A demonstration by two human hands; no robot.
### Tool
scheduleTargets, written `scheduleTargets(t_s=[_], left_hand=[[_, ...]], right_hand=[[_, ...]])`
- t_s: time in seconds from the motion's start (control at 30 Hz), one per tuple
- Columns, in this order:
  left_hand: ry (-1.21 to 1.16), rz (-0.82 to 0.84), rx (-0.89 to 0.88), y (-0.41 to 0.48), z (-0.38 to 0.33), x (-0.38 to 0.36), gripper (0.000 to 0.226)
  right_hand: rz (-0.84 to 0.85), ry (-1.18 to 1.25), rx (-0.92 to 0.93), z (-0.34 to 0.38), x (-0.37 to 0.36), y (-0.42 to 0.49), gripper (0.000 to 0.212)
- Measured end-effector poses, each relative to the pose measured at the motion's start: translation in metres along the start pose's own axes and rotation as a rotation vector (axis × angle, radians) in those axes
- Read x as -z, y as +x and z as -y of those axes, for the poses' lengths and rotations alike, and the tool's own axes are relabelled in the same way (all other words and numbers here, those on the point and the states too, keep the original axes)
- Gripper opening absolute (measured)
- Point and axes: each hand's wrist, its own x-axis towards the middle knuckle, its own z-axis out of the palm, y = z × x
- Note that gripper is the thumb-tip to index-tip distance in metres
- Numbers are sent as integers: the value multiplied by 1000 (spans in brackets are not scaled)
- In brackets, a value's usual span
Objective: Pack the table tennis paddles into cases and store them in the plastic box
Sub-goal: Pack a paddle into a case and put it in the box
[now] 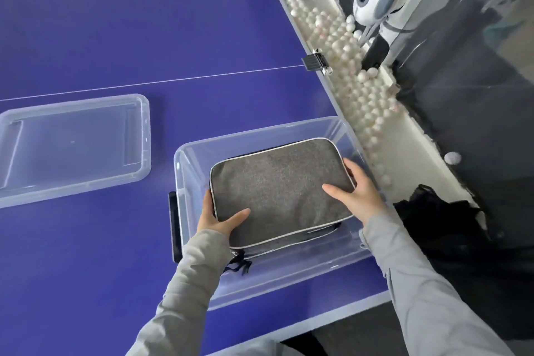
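Note:
A grey fabric paddle case (277,185) with pale piping lies flat inside the clear plastic box (291,283) near the table's right front corner. My left hand (218,218) grips the case's near left corner, thumb on top. My right hand (357,192) holds its right edge, thumb across the top. A second dark case edge shows just beneath it. No paddle is visible; the case is closed.
The box's clear lid (72,147) lies upside up to the left on the blue table (115,37). A trough of several white balls (355,81) runs along the table's right edge, beside a white ball machine (378,0). Black netting (439,220) hangs at right.

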Motion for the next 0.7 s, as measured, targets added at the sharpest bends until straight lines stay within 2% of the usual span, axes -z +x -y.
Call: scheduleTargets(t_s=[0.17, 0.33, 0.53, 0.7], left_hand=[[-63, -53, 35, 7, 17, -3, 77], [-46, -95, 76, 16, 27, -6, 82], [-3, -176, 92, 17, 32, -7, 105], [3, -189, 94, 21, 38, -5, 94]], right_hand=[[46, -8, -21, -11, -2, 2, 76], [110, -46, -9, -20, -4, -5, 96], [143, -39, 10, -22, -3, -8, 101], [158, -86, 61, -19, -4, -6, 102]])
